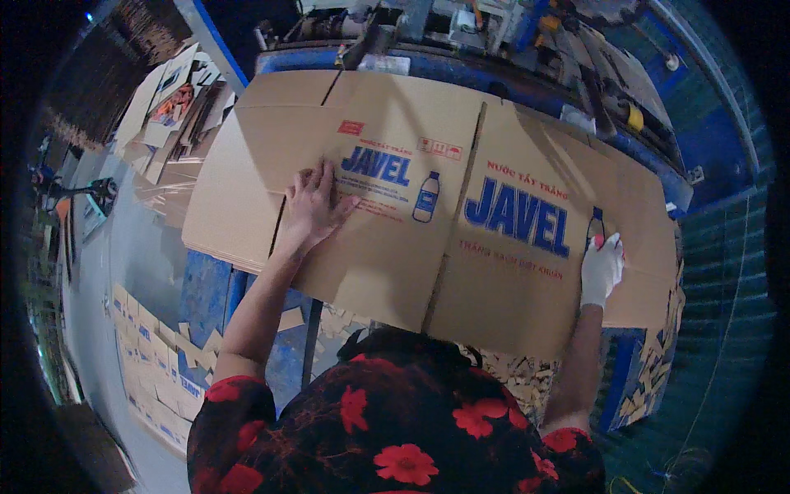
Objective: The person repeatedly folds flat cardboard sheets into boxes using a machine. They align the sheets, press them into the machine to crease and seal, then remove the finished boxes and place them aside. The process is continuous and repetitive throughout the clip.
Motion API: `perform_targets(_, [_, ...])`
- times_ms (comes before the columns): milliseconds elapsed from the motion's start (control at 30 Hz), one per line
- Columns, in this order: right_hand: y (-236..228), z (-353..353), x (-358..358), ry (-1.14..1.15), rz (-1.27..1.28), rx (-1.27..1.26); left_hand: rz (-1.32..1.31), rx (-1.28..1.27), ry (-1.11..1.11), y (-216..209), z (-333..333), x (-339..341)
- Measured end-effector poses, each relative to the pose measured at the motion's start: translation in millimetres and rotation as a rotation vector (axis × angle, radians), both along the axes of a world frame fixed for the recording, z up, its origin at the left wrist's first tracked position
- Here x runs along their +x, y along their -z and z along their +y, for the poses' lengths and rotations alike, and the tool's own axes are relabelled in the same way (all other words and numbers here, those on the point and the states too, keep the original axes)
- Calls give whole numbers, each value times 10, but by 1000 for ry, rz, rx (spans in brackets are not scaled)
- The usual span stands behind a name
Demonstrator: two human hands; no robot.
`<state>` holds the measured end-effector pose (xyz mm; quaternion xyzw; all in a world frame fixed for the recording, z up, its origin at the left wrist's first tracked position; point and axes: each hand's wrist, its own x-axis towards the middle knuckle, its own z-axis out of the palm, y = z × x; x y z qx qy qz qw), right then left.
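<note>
A wide, flat brown cardboard box blank (395, 267) lies before me, with creases, slots, blue and red lettering and printed bottle pictures. My left hand (315, 206) is bare and rests palm down on its left panel, fingers spread beside the blue lettering. On the right panel, my right hand (603, 267) wears a white glove. Its slightly bent fingers touch the board over a printed bottle, with red showing at the fingertips. Neither hand grips anything that I can see. More layers of board show under the blank's left edge.
Beyond the blank runs a blue machine (304, 64) with metal parts along its bed. Printed cardboard pieces (148, 354) stand at the lower left, near a blue frame (206, 288). Small cardboard offcuts (527, 375) lie below the near edge. Stacked scrap board (185, 123) sits at the far left.
</note>
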<state>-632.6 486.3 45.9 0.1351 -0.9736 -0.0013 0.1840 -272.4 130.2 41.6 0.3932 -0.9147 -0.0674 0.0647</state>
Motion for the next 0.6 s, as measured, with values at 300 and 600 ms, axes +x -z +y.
perform_targets(300, [-133, -164, 118, 39, 43, 27, 26, -31, 22, -32, 1, -20])
perform_targets(600, [-78, -128, 183, 45, 48, 10, 55, -56, 66, 22, -32, 1])
